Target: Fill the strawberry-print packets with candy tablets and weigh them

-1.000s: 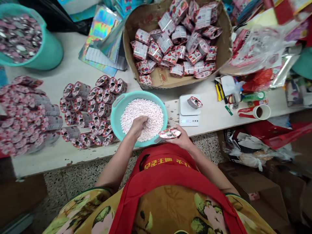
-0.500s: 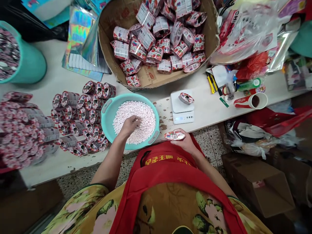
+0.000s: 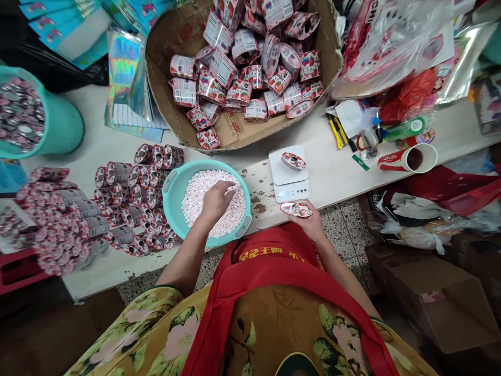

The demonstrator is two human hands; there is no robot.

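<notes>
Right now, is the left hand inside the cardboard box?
No, the left hand rests on the pink-white tablets in the teal basin.

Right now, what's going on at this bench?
A person in a red apron stands at a white table. Their left hand is down among the pink-white tablets in a teal basin. Their right hand holds a small strawberry-print tub at the table edge. A second tub sits on the white scale. More fill the cardboard box behind, and stacked tubs lie left of the basin.
</notes>
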